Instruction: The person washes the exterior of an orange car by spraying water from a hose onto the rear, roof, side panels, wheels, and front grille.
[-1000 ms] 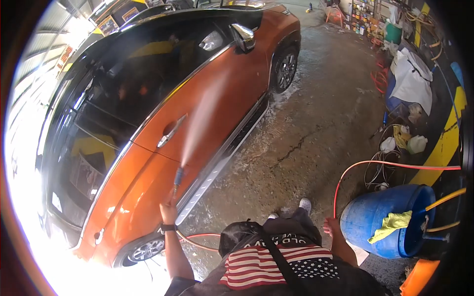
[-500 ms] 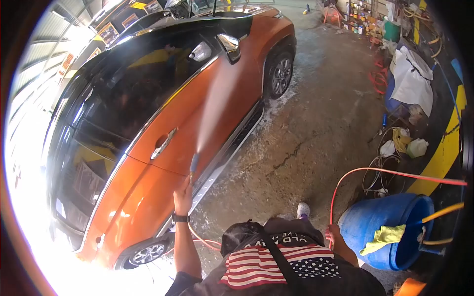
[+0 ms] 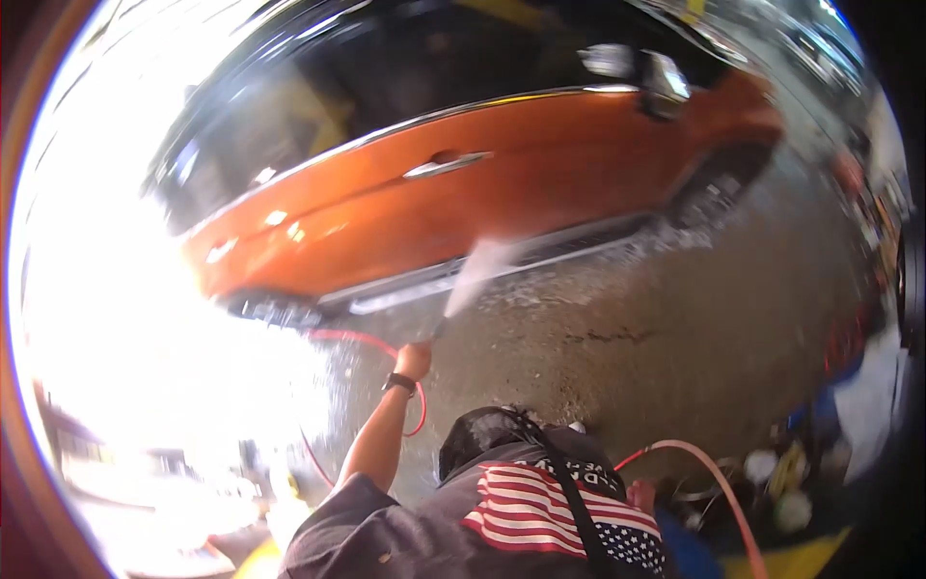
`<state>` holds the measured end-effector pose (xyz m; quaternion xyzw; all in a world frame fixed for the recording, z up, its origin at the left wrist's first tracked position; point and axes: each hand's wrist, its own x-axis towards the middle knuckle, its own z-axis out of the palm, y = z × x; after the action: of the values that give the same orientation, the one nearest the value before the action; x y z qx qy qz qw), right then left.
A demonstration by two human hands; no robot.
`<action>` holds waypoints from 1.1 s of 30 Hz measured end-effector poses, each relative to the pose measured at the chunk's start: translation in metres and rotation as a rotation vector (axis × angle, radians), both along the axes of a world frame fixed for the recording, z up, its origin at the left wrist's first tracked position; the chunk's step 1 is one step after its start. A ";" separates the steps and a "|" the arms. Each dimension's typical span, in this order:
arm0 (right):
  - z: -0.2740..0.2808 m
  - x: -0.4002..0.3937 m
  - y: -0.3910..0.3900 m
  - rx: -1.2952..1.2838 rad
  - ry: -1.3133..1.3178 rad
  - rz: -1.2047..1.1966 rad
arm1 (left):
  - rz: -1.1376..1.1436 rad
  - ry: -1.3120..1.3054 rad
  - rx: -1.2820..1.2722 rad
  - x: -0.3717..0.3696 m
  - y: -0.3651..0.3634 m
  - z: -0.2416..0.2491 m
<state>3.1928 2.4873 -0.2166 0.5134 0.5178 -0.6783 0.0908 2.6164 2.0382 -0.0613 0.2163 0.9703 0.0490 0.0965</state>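
My left hand [image 3: 414,361], below a dark wristwatch, is closed round a slim pressure-washer wand [image 3: 441,328]. From its tip a white fan of spray [image 3: 477,275] reaches the lower door edge and side step [image 3: 569,253] of an orange car [image 3: 540,188]. A red hose [image 3: 422,410] runs behind my left forearm. My right hand [image 3: 640,496] is low beside my shirt, small, blurred and partly hidden. Close to it, another stretch of red hose [image 3: 709,463] arches out to the right; whether my fingers are round it does not show.
Wet concrete floor [image 3: 579,357] with cracks lies between me and the car. At the lower right are a partly hidden blue barrel [image 3: 690,552] and pale containers [image 3: 793,510]. White sheeting [image 3: 868,400] and clutter line the right side. Glare washes out the left.
The view has swung, so the car lies more level across it. My left hand's spray has moved from the upper front door near the mirror down to the side step.
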 end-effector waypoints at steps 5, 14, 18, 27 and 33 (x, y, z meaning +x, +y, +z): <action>0.043 -0.030 0.037 0.776 0.195 0.892 | 0.365 0.008 0.036 0.093 -0.092 -0.039; 0.028 -0.116 0.086 1.127 0.319 0.783 | 1.201 0.106 0.434 0.113 -0.214 -0.075; -0.043 -0.130 0.088 0.350 0.309 0.221 | 1.227 -0.030 0.541 0.089 -0.200 -0.055; 0.040 -0.099 -0.065 -0.132 0.255 -0.036 | 0.355 -0.173 0.074 0.016 -0.130 -0.088; -0.045 0.007 -0.122 0.455 0.349 0.341 | 0.108 -0.198 0.216 -0.026 -0.062 -0.092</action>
<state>3.1998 2.3651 -0.2612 0.3025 0.7422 -0.5981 -0.0041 2.5900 1.9761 -0.1531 0.1668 0.9554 0.1792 0.1649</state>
